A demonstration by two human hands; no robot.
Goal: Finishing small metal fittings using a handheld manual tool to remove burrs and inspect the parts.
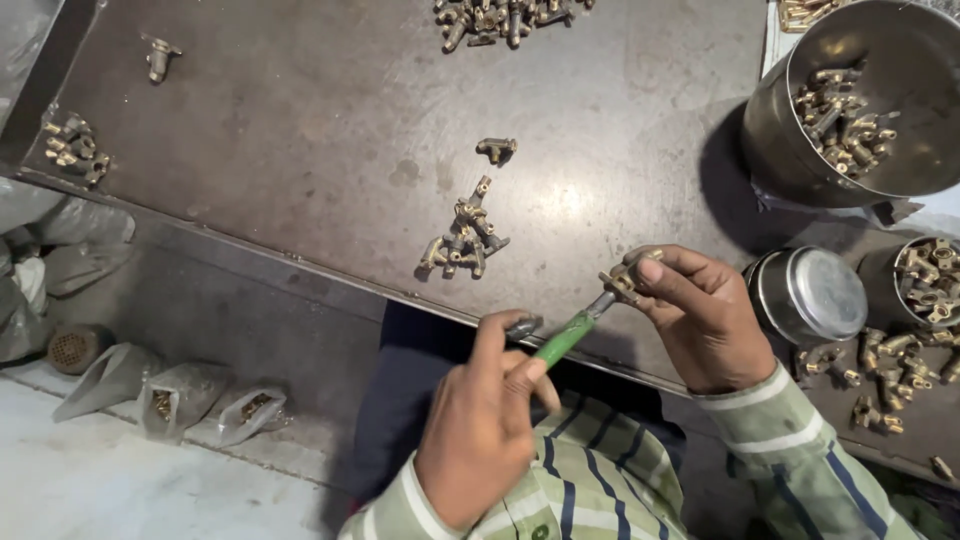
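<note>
Brass fitting pinched in right hand (firm grip).

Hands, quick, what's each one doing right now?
Left hand: closed on a green-handled tool.
Right hand: closed on a small brass fitting at the tool's tip.

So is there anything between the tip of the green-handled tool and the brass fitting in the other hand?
Nothing visible. The left hand holds the green-handled tool, and its metal tip already reaches the brass fitting pinched in the right hand, above the table's edge.
</note>
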